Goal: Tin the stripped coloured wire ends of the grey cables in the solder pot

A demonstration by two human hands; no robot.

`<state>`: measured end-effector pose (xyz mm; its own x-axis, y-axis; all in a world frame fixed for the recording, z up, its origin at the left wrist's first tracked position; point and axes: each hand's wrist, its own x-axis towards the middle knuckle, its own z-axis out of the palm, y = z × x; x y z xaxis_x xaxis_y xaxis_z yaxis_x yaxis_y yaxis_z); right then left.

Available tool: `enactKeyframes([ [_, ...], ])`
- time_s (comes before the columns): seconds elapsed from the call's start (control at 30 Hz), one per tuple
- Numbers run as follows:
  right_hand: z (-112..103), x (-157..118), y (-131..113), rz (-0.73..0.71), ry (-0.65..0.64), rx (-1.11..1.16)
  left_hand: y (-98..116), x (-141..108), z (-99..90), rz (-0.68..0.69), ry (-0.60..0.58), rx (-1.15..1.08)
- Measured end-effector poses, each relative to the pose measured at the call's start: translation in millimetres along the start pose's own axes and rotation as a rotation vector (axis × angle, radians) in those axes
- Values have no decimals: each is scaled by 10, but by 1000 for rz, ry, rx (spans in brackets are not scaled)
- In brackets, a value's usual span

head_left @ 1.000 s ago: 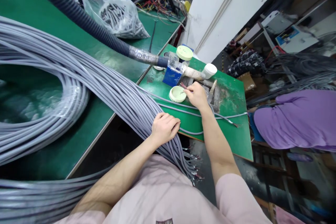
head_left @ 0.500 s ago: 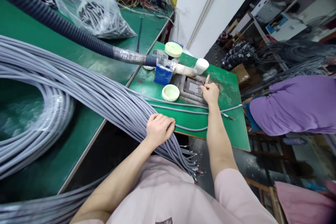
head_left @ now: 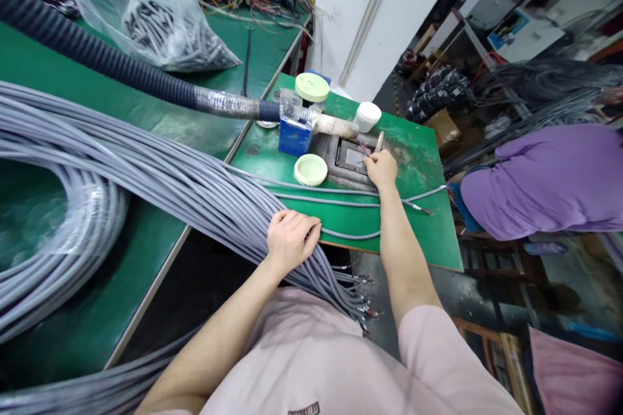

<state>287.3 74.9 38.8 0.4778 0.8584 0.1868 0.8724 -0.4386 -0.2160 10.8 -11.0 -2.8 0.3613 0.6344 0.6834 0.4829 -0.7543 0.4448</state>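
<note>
My left hand (head_left: 291,237) lies over the thick bundle of grey cables (head_left: 204,178), its fingers curled around cables near the bundle's end. One grey cable runs out from beside its fingertips toward my right arm. My right hand (head_left: 382,168) pinches a cable end whose thin stripped wires (head_left: 365,151) stick out to the left. These wires are over a square dark pot with a silvery surface (head_left: 354,157), apparently a solder pot. Just behind the right hand stands a short pale stick (head_left: 379,141). Two more cables pass under the right forearm, one showing a bare wire end (head_left: 426,211).
A ribbed black hose (head_left: 146,74) ends in a pale nozzle by a blue box (head_left: 294,136). Nearby are a shallow light-green dish (head_left: 310,170) and a white tub (head_left: 368,115). A bag of cable pieces (head_left: 163,29) lies behind. A person in purple (head_left: 540,185) is at right.
The view has shifted slightly, so most things appear a little further left. My right hand keeps the wire ends at the pot; my left hand stays on the bundle.
</note>
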Motion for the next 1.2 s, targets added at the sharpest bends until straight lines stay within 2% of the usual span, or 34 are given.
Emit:
enactKeyframes([
  [0.2,-27,-17,-6,-13,43,67,7,-11,-1,1,-6,17],
  [0.33,-195,-132,-78,-91,146,277,-13,8,11,6,-19,29],
  [0.47,-482,-564,-220,-236,180,662,-56,-4,14,39,-13,63],
  [0.57,-583,-976,-359,-288,102,906,-81,-36,56,35,15,14],
  [0.6,-580,-1084,-398,-290,46,965,-75,-36,79,-2,26,-49],
  [0.67,-541,-1248,-446,-291,-44,1069,-11,-13,125,-189,98,-211],
  [0.73,-489,-1375,-458,-292,-109,1149,127,33,149,-410,196,-481],
  [0.8,-445,-1496,-455,-259,-161,1222,306,89,156,-569,261,-737],
  [0.87,-417,-1606,-452,-221,-212,1300,470,148,165,-667,246,-928],
  [1.0,-389,-1730,-450,-150,-291,1437,612,213,231,-748,216,-1077],
  [1.13,-367,-1742,-434,-144,-367,1411,600,190,283,-760,305,-995],
  [1.2,-382,-1752,-410,-196,-359,1349,597,183,260,-760,326,-1001],
])
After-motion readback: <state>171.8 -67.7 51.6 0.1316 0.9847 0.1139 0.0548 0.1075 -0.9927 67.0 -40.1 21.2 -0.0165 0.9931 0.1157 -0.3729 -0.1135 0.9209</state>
